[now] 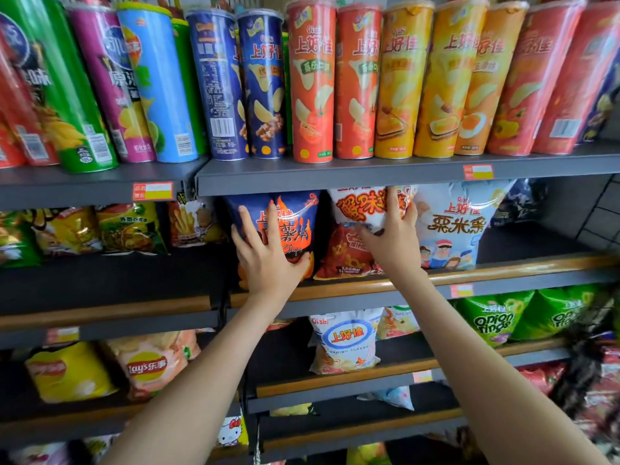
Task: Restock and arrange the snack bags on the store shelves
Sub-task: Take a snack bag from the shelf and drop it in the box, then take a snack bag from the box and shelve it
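Two hands reach up to the middle shelf. The left hand lies flat on the blue bag, fingers straight and spread. The right hand presses the white bag just to the right, fingers straight too. A red bag sits low between them. Tall cans stand on the shelf above.

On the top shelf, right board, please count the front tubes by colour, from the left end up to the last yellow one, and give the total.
Dark blue tubes: 2
Orange-red tubes: 2
Yellow tubes: 3
Total: 7
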{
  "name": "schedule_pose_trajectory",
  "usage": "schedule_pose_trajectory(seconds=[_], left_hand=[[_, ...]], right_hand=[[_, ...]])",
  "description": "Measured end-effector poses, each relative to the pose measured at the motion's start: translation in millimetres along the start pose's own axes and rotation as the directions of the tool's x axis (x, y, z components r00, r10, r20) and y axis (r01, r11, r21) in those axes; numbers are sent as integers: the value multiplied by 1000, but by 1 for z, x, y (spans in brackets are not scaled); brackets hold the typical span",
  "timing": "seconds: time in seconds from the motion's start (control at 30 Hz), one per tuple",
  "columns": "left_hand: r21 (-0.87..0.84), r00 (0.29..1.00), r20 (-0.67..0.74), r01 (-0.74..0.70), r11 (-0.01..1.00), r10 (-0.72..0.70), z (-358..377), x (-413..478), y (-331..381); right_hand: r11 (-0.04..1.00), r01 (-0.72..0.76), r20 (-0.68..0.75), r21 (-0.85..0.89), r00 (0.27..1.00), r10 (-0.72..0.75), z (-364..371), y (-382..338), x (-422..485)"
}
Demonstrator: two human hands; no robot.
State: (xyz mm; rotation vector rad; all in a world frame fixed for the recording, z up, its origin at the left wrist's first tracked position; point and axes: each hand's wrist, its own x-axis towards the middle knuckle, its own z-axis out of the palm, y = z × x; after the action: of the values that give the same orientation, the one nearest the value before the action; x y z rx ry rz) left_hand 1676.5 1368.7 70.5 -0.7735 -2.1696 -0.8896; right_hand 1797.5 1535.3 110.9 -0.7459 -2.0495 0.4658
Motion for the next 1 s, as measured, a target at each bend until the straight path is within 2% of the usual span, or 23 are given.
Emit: schedule_pose_trajectory(seconds=[0.2, 0.3, 0.4, 0.47, 0.53, 0.6, 0.63, 0.73, 0.87, 1.0], left_hand=[[-123, 999, 27, 40, 992, -37, -3, 1, -8], [-157, 998, 34, -42, 987, 48, -6, -2, -13], [-152, 994, 34, -100, 983, 106, -12, -7, -18], [-71, 993, -2, -119, 990, 119, -15, -12, -22], [29, 988, -17, -150, 988, 150, -14, -17, -23], [83, 982, 11, -191, 978, 191, -12, -19, -22], [98, 978, 39, -206, 974, 203, -11, -19, -21], [98, 972, 104, -219, 971, 209, -8, -19, -21], [57, 963, 120, -248, 967, 240, -9, -14, -26], [57, 959, 140, -258, 964, 248, -15, -17, -30]], right_hand=[[996, 19, 36, -86, 999, -16, 4, 2, -9], [993, -42, 81, -108, 995, 51, 11, 2, -10], [985, -73, 67, -154, 994, 84, 12, 1, -13], [977, -18, 16, -212, 1000, 22, 9, -1, -18], [960, 127, -46, -250, 989, -142, 8, -2, -24], [904, 278, -14, -324, 954, -298, 12, -1, -32], [880, 319, 27, -351, 943, -330, 16, 0, -34], [857, 331, 113, -396, 943, -312, 22, 4, -33], [842, 307, 222, -444, 948, -229, 23, 2, -23], [853, 267, 200, -448, 960, -195, 27, -5, -34]])
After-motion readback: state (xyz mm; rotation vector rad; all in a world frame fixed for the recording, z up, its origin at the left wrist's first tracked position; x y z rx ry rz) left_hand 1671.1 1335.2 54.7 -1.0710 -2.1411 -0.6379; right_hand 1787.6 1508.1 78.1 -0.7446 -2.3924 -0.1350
